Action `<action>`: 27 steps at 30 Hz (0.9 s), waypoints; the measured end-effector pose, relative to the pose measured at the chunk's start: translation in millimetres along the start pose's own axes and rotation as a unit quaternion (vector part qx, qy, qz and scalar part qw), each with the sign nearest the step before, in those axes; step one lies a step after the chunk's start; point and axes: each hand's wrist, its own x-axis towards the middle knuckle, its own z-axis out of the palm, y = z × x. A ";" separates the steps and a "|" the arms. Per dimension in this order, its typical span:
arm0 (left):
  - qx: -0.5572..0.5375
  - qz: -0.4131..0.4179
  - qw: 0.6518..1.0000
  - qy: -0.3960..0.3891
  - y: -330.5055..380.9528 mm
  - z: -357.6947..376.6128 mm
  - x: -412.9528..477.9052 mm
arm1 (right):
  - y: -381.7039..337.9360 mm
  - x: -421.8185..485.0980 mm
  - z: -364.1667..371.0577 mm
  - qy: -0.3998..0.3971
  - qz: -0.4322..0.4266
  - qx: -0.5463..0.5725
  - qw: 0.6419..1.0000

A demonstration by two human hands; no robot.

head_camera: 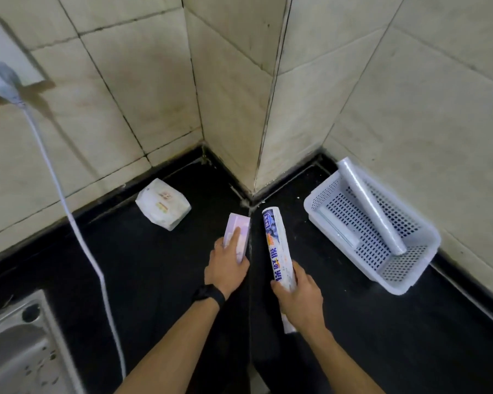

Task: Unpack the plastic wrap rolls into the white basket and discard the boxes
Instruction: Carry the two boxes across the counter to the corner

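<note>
- Left hand (226, 270): fingers wrapped round the near end of a pale purple box (237, 234); index finger lies flat along its top face. Box points toward 12 o'clock, far end just short of the wall corner. Black watch (209, 294) on that wrist.
- Right hand (298, 297): closed round the lower part of a printed plastic wrap roll (278, 251), which sticks out past the hand at both ends. Roll lies nearly parallel to the box, just beside it, a narrow gap between the two.
- White basket (410, 275) at 3 o'clock of the hands, on the black counter (154, 265), against the tiled wall (410, 123). Inside: one clear roll (370, 206) leaning aslant, upper end resting over the far rim; a second roll (337, 226) lies flat on the basket floor.
- White packet (163, 207) at 11 o'clock of the left hand, near the wall, well apart from the box.
- White cable (77, 228) runs from a plug (3, 81) at 10 o'clock down across the counter.
- Steel sink (17, 351) at 8 o'clock, partly cut off by the frame.
- Counter between right hand and basket: bare surface only.
</note>
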 end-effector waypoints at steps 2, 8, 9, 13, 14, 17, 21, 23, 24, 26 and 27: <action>0.006 0.011 1.000 0.010 7.3 -2.0 23.6 | -10.3 18.8 7.1 0.011 0.006 0.011 1.000; 0.078 0.019 0.997 0.021 14.7 6.7 59.1 | -24.8 42.2 31.8 0.015 0.042 0.013 0.999; 0.100 0.027 0.994 0.026 13.0 11.2 59.9 | -23.3 41.8 38.0 0.019 0.045 0.002 0.999; 0.138 0.048 0.988 0.058 6.4 23.3 64.0 | -19.5 38.4 57.7 0.048 0.053 -0.046 0.996; 0.140 0.051 0.987 0.060 5.5 24.2 64.9 | -19.1 38.4 59.4 0.053 0.052 -0.049 0.996; 0.140 0.056 0.987 0.054 1.9 26.0 66.0 | -15.8 39.6 57.5 0.045 0.047 -0.040 0.997; 0.128 0.054 0.989 0.043 2.9 22.0 65.0 | -10.2 36.7 43.4 0.011 0.047 -0.024 0.999; 0.132 0.050 0.989 0.048 6.2 18.8 61.6 | -5.4 28.1 28.6 -0.011 0.043 -0.007 0.999; 0.137 0.059 0.987 0.063 9.1 17.3 58.6 | -0.9 21.2 20.1 -0.016 0.041 0.000 0.999; 0.161 0.096 0.977 0.105 17.3 16.5 49.9 | 12.6 2.1 0.3 -0.001 0.031 0.001 1.000; 0.174 0.119 0.971 0.115 23.3 18.4 42.4 | 21.7 -10.6 -11.1 0.014 0.029 0.001 0.999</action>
